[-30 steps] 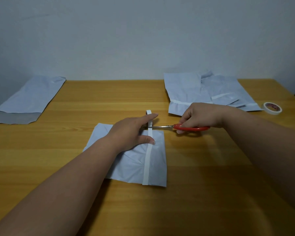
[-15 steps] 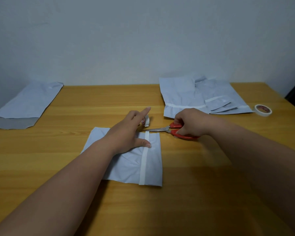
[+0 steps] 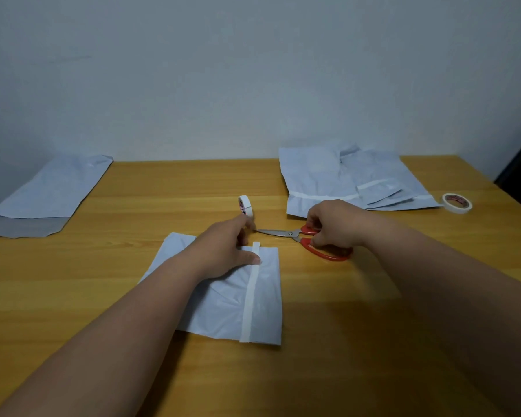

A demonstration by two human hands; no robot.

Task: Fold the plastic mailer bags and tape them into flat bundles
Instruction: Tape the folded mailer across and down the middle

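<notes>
A folded pale-blue mailer bag lies at the table's middle with a white tape strip running along it, its end poking past the far edge. My left hand presses the bag beside the strip, thumb on the plastic. Its fingertips touch the lower edge of a small white tape roll standing on edge just beyond. My right hand grips red-handled scissors. Their blades point left, tips close to my left fingertips.
A pile of taped mailer bundles lies at the back right, a second tape roll beside it. Flat mailer bags lie at the back left. The wooden table ends at a wall.
The tape stretched from the bag over my left finger is now severed. The roll stands apart from the strip's free end. The scissors drew slightly right.
</notes>
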